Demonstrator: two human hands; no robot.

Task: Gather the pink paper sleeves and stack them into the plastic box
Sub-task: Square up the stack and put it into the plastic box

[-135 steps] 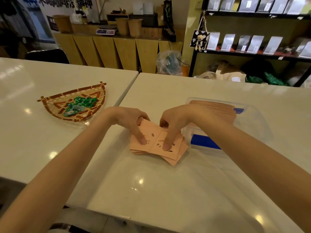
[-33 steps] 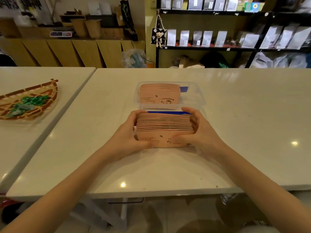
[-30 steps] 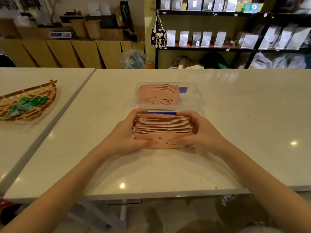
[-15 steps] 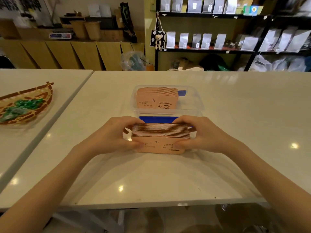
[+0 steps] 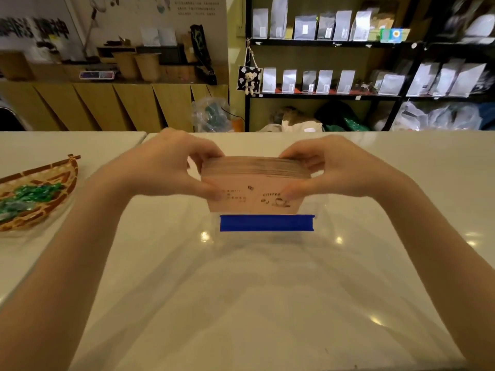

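Sleeves (image 5: 254, 188), a light, slippery paper stack, hang above the table (image 5: 241, 290), just above the box's blue clip (image 5: 266, 223), pinched at three and nine o'clock by left hand (image 5: 163, 170) and right hand (image 5: 340, 170) fingers; squeezing both ends should stop fanning.

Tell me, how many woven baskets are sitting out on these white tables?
1. The woven basket sits at the left edge on the left table, holding green wrapped pieces. More could lie outside the camera's view.
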